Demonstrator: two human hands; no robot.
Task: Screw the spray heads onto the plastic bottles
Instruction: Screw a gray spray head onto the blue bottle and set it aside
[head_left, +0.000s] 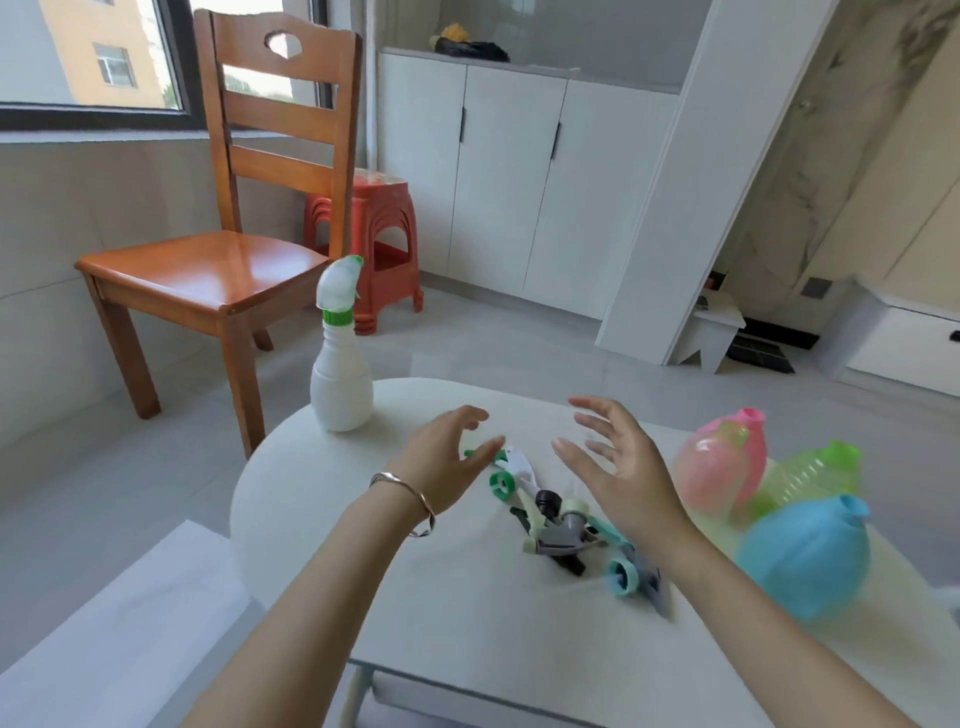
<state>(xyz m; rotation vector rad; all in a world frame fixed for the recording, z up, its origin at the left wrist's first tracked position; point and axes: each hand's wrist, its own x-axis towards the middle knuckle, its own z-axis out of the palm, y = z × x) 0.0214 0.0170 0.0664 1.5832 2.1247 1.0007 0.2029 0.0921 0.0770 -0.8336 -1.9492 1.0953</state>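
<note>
A white bottle (341, 384) stands upright at the table's far left corner with a white-and-green spray head (340, 288) on its neck. Several loose spray heads lie in a pile mid-table: a white-and-green one (511, 470), a grey one (563, 530) and a teal one (626, 571). At the right lie a pink bottle (722, 462), a green bottle (810, 470) and a blue bottle (805, 556), all on their sides. My left hand (447, 457) and my right hand (618, 457) hover over the pile with fingers spread, holding nothing.
The white table (467, 623) has a rounded far end. Beyond it stand a wooden chair (218, 260) and a red plastic stool (384, 249) on the tiled floor. White cabinets line the back wall.
</note>
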